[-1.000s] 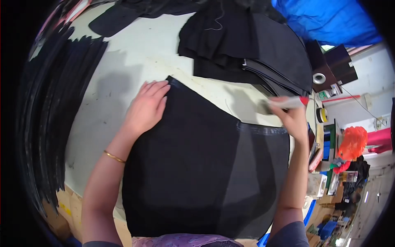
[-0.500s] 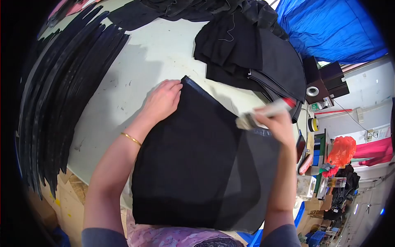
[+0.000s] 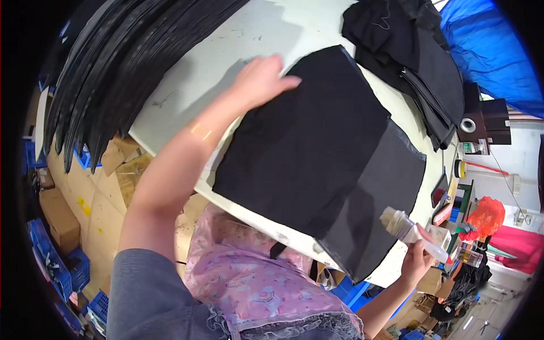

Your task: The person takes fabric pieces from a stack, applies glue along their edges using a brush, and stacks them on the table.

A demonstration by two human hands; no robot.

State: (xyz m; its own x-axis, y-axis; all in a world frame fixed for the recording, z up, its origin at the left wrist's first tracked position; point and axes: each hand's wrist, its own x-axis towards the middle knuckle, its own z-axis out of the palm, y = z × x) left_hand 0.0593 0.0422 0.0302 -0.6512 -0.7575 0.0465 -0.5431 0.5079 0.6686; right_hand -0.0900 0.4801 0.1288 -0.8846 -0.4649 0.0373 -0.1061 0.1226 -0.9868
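Observation:
A large black fabric piece (image 3: 306, 141) lies flat on the pale table, its upper right edges marked by a shiny dark strip. My left hand (image 3: 263, 81) is beside its upper left edge, somewhat blurred, thumb spread from the curled fingers, nothing visible in it. At the lower right, my right hand (image 3: 418, 259) is closed around a whitish brush bottle (image 3: 419, 238) with a pale bristly tip. The tip points up and left, over or near the fabric's right side; contact cannot be made out.
Long dark strips (image 3: 141, 62) hang over the table's left edge. Folded black fabric (image 3: 433, 73) lies at the upper right, near a blue sheet (image 3: 490, 51). Blue crates (image 3: 54, 255) and a cardboard box (image 3: 59, 218) stand on the floor at left.
The view has shifted. My left hand has come off the fabric's top corner. My right hand has moved the brush bottle from the fabric's upper right edge down toward its lower right side.

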